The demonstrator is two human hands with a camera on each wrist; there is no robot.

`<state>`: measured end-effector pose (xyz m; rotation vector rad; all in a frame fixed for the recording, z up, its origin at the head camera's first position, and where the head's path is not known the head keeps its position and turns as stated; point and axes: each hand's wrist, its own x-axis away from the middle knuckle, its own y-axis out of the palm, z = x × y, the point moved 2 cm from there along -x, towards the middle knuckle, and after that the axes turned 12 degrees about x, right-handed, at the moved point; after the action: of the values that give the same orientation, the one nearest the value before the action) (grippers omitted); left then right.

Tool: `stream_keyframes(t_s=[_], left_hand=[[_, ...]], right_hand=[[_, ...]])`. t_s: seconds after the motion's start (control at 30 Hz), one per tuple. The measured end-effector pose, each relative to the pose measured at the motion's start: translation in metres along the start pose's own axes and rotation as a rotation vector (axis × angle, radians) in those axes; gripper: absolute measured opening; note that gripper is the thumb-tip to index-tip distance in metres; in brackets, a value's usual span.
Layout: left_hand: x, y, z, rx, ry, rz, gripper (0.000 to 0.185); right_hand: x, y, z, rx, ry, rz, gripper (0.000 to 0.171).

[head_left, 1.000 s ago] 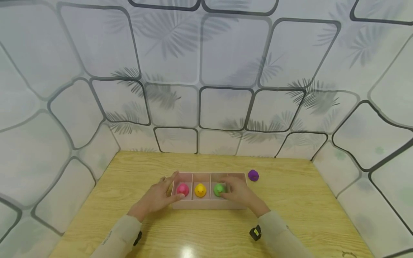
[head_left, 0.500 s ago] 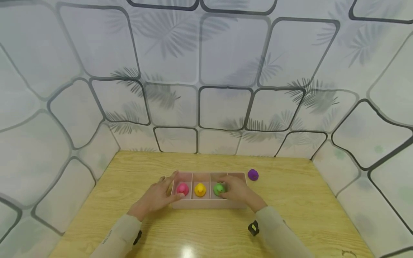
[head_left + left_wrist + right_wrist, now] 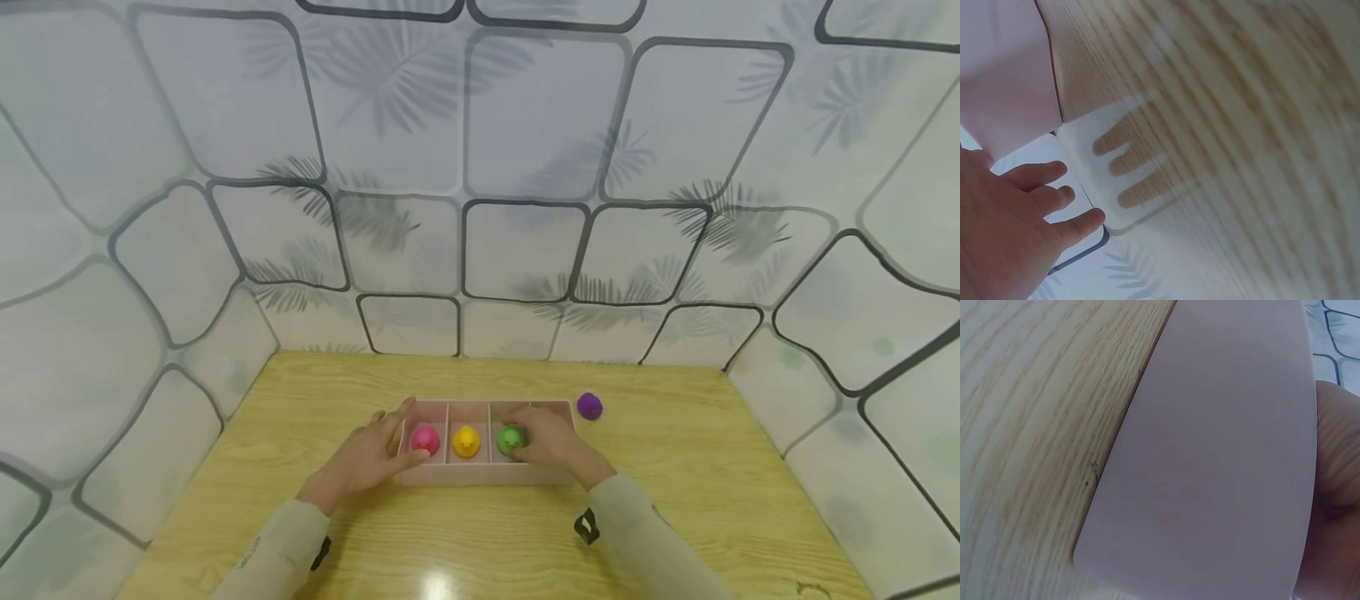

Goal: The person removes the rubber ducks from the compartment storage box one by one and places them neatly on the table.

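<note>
In the head view a pale pink box (image 3: 480, 475) with a row of compartments stands on the table. A pink rubber duck (image 3: 425, 440) sits in its left compartment and a yellow rubber duck (image 3: 466, 442) in the one beside it. My left hand (image 3: 363, 458) rests at the box's left end, thumb over the front rim near the pink duck. The left wrist view shows several of its fingers (image 3: 1079, 228) stretched out. Inside the third compartment my right hand (image 3: 555, 442) pinches a green rubber duck (image 3: 510, 439). That hand partly hides the rightmost compartment.
Just beyond the box's back right corner lies a small purple object (image 3: 589, 406), perhaps another duck. The wooden table (image 3: 480, 542) ends at a patterned backdrop (image 3: 517, 250) behind and at both sides. In the right wrist view the box wall (image 3: 1210, 456) fills the middle.
My right wrist and sleeve have shifted slightly left and forward. The right fingers stay at the green duck, and the left hand keeps its place.
</note>
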<state>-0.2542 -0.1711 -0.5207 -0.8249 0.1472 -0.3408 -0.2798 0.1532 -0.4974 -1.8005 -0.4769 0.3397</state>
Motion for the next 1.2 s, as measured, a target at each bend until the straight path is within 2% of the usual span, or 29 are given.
stream_keyframes(t_s=[0.2, 0.4, 0.53, 0.77, 1.03, 1.2], left_hand=[[0.0002, -0.0012, 0.0017, -0.003, 0.01, 0.003, 0.102], [0.0003, -0.0019, 0.0033, -0.006, 0.015, 0.003, 0.102], [-0.0001, -0.0026, 0.0038, -0.002, 0.013, 0.004, 0.103], [-0.0007, -0.0007, 0.0015, -0.01, 0.021, 0.005, 0.102], [-0.001, 0.0013, -0.0013, -0.005, 0.018, 0.001, 0.101], [-0.0008, 0.0013, -0.0018, -0.01, 0.015, -0.002, 0.101]], right_hand=[[-0.0012, 0.0001, -0.001, 0.04, 0.004, -0.005, 0.054], [-0.0023, 0.0005, -0.0006, 0.032, 0.012, -0.006, 0.048], [-0.0034, 0.0013, 0.0004, 0.029, -0.004, 0.003, 0.039], [-0.0036, 0.0033, 0.0032, 0.031, -0.05, 0.024, 0.034], [0.0001, 0.0009, 0.0017, 0.008, -0.065, 0.054, 0.035], [0.0019, -0.0016, 0.0013, -0.003, -0.111, 0.093, 0.038]])
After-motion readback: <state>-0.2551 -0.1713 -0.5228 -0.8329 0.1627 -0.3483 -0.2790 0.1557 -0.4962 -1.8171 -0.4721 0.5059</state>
